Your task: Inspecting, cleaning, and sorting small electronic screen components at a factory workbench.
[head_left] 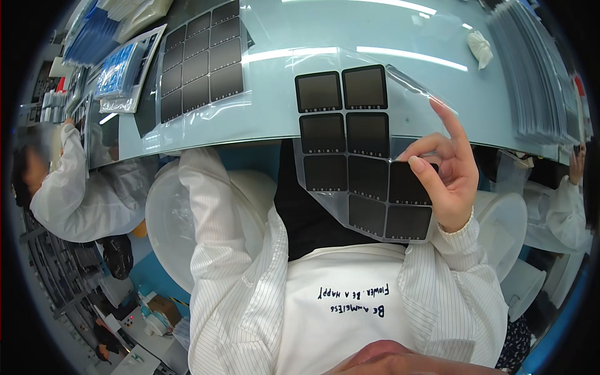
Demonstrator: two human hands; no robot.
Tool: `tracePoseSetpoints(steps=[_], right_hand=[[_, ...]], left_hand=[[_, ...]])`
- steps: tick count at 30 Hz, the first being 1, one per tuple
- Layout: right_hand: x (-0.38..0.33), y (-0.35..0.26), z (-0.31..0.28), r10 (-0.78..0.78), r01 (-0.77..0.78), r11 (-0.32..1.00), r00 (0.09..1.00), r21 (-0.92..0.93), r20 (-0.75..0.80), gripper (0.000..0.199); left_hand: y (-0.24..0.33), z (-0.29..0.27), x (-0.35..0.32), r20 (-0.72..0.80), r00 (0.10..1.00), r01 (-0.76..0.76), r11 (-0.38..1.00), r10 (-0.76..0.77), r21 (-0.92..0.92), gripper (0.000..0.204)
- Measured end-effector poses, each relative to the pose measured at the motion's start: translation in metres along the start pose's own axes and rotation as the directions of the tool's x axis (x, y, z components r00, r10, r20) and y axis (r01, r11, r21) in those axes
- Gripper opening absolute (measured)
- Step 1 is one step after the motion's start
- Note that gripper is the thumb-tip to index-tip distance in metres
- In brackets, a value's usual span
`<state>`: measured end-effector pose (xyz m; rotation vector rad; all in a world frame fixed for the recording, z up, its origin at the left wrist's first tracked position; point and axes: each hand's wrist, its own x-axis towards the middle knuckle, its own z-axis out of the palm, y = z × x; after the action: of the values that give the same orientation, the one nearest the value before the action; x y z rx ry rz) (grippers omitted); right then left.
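Note:
My right hand (pixel 451 178) pinches the right side of a clear plastic film sheet (pixel 367 175) between thumb and fingers, its index finger stretched upward. Several dark, rounded squares with small marks along their lower edges sit on this sheet in a grid. Bare film shows at its upper right and lower left corners. The sheet's upper part is over the glass-like table, and its lower part reaches past the front edge above my lap. My left forearm (pixel 212 206) runs up to the table edge, where the hand is hidden.
Another sheet of dark squares (pixel 200 59) lies on the table (pixel 275 94) at left, beside a blue packet (pixel 119 70). A thick stack of clear sheets (pixel 531 69) stands right, near a crumpled white wad (pixel 480 49). Whitish round tubs (pixel 165 231) flank me. Co-workers sit on both sides.

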<state>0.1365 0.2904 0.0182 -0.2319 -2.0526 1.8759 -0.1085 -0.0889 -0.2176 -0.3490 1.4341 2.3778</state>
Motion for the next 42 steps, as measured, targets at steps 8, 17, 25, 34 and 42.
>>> tracePoseSetpoints(steps=[8, 17, 25, 34, 42], right_hand=[[0.007, 0.001, -0.004, 0.237, -0.251, 0.951, 0.967, 0.182, 0.093, 0.067], [0.008, 0.009, -0.026, 0.297, -0.418, 0.872, 0.866, 0.255, 0.402, 0.087], [0.029, 0.022, -0.05, 0.339, -0.458, 0.773, 0.883, 0.44, 0.325, 0.054], [0.048, 0.024, -0.048, 0.248, -0.314, 0.92, 0.929, 0.233, 0.275, 0.043], [0.053, 0.024, -0.058, 0.173, -0.257, 0.931, 0.936, 0.259, 0.306, 0.043]], left_hand=[[0.015, 0.144, -0.143, 0.743, 0.636, -0.089, 0.937, -0.207, 0.337, 0.064], [0.04, 0.195, -0.184, 0.662, 0.638, 0.132, 0.903, -0.393, 0.409, 0.035], [0.053, 0.202, -0.19, 0.6, 0.69, 0.266, 0.913, -0.404, 0.308, 0.039], [0.056, 0.208, -0.195, 0.519, 0.724, 0.417, 0.888, -0.454, 0.194, 0.041], [0.054, 0.207, -0.195, 0.539, 0.734, 0.335, 0.911, -0.413, 0.242, 0.043]])
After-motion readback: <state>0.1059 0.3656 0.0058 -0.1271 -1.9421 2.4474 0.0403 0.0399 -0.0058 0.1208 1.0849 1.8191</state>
